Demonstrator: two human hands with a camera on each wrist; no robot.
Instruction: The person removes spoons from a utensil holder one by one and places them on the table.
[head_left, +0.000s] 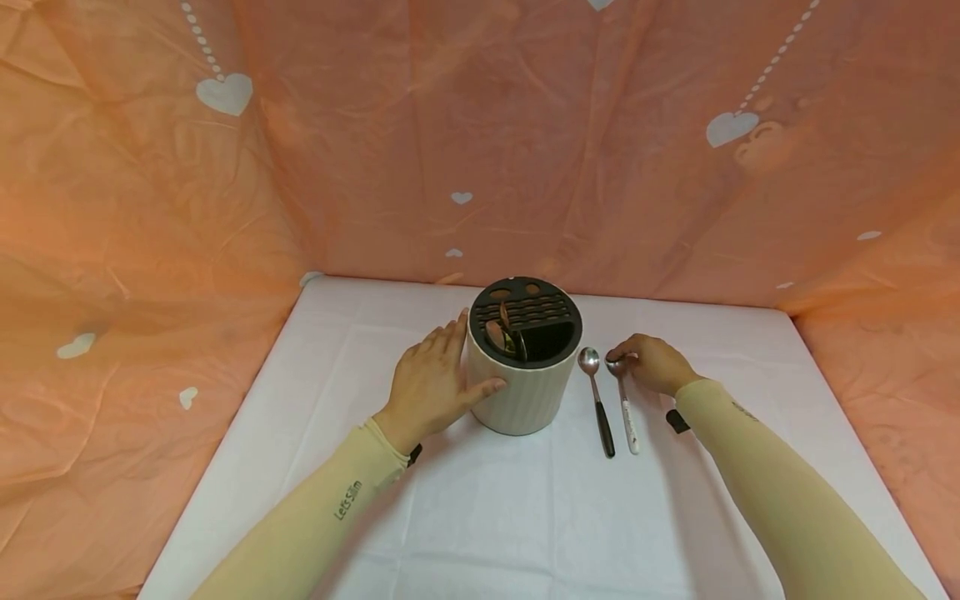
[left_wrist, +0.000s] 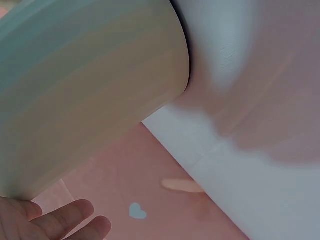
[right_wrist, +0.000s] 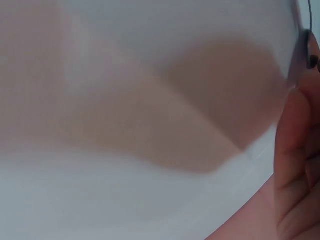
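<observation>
Head view: black-handled spoon [head_left: 602,420] between holder [head_left: 523,402] and right hand [head_left: 656,363].

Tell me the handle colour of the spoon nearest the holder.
The handle is black; it shows best in the head view.

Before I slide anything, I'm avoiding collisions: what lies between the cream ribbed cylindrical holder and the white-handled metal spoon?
The black-handled metal spoon lies between them, as the head view shows.

Orangey-pink sheet [head_left: 420,125] across the top and both sides of the frame, pale hearts [head_left: 227,94] scattered over it (two hang off dotted lines [head_left: 202,40], kinda cute), white worktop [head_left: 480,533] lower centre.
</observation>
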